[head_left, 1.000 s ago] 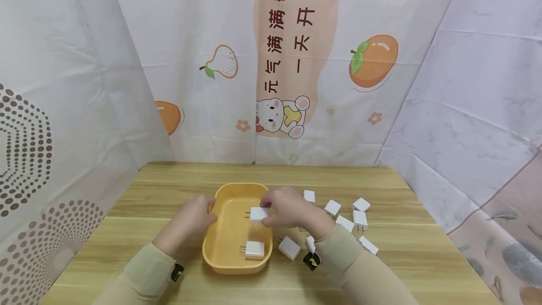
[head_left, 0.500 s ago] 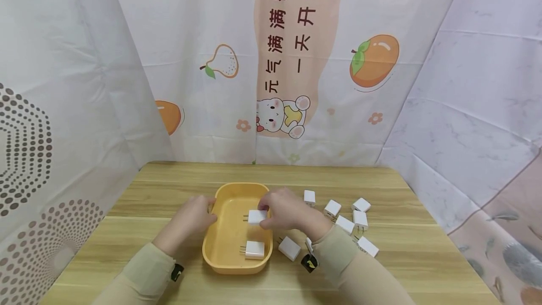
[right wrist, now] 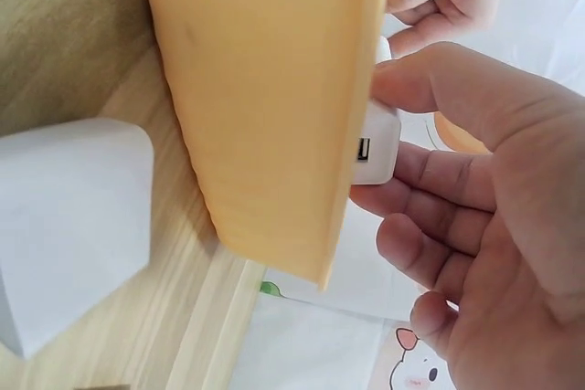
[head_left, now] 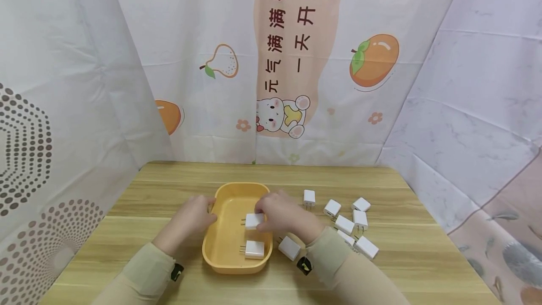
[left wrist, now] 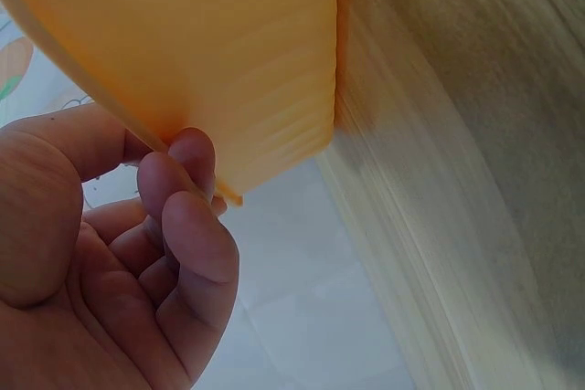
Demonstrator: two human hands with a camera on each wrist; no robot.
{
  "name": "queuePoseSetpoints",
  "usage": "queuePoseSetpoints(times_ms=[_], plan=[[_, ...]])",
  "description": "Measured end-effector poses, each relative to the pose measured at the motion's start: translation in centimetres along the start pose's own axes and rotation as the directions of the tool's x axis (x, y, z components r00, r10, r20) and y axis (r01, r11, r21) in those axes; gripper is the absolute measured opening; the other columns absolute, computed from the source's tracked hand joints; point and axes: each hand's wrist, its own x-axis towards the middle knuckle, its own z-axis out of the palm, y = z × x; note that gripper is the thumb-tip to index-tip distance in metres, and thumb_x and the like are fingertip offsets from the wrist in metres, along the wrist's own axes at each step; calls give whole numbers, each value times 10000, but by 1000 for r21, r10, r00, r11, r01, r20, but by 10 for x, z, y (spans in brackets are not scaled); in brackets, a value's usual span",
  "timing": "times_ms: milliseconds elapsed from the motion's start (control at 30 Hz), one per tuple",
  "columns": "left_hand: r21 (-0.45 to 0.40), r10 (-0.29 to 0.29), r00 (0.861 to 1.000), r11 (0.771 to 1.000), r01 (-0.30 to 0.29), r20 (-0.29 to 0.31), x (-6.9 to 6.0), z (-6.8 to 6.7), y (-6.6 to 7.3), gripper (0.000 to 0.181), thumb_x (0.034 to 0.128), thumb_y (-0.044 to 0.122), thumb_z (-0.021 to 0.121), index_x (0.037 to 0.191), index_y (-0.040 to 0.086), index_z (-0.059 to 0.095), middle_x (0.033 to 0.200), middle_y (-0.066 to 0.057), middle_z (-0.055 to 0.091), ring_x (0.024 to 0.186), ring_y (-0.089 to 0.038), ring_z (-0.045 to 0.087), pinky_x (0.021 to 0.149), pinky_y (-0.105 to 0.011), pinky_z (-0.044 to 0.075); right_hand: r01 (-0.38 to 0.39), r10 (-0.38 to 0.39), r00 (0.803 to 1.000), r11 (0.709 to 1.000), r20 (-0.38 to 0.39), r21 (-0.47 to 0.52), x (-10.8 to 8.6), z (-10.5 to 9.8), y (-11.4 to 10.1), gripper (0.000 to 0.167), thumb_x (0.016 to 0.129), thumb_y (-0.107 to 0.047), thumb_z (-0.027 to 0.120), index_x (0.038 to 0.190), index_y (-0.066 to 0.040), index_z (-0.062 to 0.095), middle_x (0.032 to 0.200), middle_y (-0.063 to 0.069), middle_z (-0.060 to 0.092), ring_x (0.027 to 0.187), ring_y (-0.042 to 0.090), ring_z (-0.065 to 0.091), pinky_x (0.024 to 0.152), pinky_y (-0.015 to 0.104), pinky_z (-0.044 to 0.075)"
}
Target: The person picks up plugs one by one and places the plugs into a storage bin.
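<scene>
"Right hand (head_left: 281,215) has a white charger (head_left: 252,221) pinched between thumb and fingers, just inside the right side of the yellow tray (head_left: 228,220)!"

"Which way does it point?"

"Prongs left, long axis straight across the tray, socket end to the right!"

"And a second charger (head_left: 254,250) lies just nearer the person, parallel, prongs left too."

"Left hand (head_left: 190,218) grips the left rim, fingertips bunched; the tray's long axis runs away from the person on the surface (head_left: 161,196)."
</scene>
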Motion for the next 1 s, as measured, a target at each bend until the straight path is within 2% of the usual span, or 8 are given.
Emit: queuePoseSetpoints(times_ms=[200,533,733,1000], plan=[[6,12,1000,1000,-12,-5,0,0,0,489,802,16,664,1286,-57,665,543,2,489,432,-100,416,399,-221,327,4,-4,1000,998,6,-68,3,9,-3,196,744,-319,798,734,-245,617,747,-163,525,717,84,499,786,362,435],[6,-1,1000,1000,1,-4,1,0,0,522,798,20,661,1308,-88,635,540,-9,505,414,-95,419,383,-212,333,-16,20,999,995,38,-101,4,12,-10,226,723,-290,816,701,-222,602,698,-138,502,668,104,464,672,315,340],[4,4,1000,1000,-4,-10,0,0,1,525,790,14,659,1304,-91,637,544,-9,501,417,-93,401,388,-215,324,-23,30,998,990,51,-136,4,14,-11,182,733,-304,827,776,-206,679,752,-134,559,724,101,502,684,305,347],[7,-2,1000,1000,2,-9,-1,0,1,522,797,19,670,1306,-90,635,537,-3,485,425,-93,384,397,-219,313,-25,38,997,983,71,-181,6,20,-12,222,784,-418,825,839,-224,735,830,-126,629,769,118,506,705,307,350]])
